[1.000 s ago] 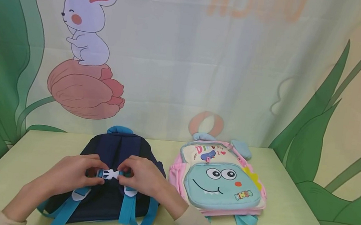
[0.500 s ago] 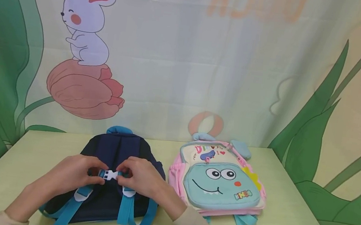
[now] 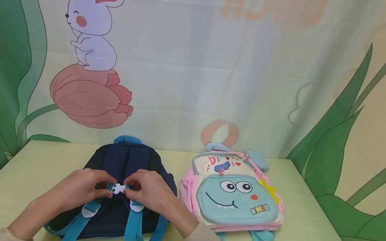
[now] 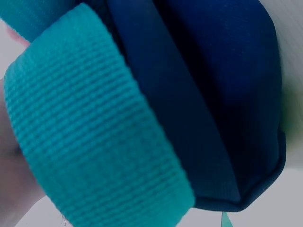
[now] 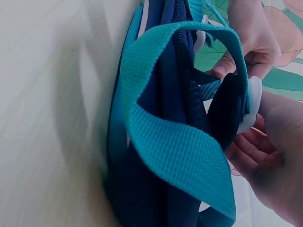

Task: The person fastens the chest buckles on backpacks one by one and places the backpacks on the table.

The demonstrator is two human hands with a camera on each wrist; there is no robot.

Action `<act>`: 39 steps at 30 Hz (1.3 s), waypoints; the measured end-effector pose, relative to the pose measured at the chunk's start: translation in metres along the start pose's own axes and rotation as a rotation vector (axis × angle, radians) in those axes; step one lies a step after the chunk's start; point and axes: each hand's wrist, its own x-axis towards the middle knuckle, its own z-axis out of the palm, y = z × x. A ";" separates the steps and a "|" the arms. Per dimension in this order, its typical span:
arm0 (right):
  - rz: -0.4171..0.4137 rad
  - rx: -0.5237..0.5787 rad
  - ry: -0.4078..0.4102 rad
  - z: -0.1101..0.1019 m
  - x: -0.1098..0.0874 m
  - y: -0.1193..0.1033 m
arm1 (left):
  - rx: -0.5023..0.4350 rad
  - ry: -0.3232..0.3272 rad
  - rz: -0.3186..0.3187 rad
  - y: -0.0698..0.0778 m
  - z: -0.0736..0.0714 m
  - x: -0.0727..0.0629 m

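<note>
Slightly closer together than a second ago, the left hand [image 3: 83, 185] and right hand [image 3: 150, 191] pinch opposite ends of the white side-release buckle [image 3: 118, 189] between them, over the navy backpack [image 3: 106, 223], teal webbing [image 4: 94, 123] mostly hiding the left in its wrist view.

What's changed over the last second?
The left hand and left strap edged right; the right hand and right strap edged slightly left, narrowing the gap between hands at the buckle. Nothing was let go: both hands still pinch at its ends. The navy backpack and pink backpack stayed put.
</note>
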 end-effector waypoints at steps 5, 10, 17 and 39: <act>0.011 -0.007 0.006 0.000 0.000 -0.001 | -0.043 -0.019 -0.013 -0.001 0.002 0.002; 0.019 0.000 0.015 0.000 0.000 -0.001 | -0.083 -0.024 -0.006 -0.001 0.003 0.004; 0.021 0.005 0.040 0.001 0.000 -0.002 | -0.109 -0.019 -0.006 0.001 0.003 0.004; 0.092 0.050 -0.085 0.020 -0.006 0.000 | -0.141 -0.068 -0.049 -0.009 0.021 0.007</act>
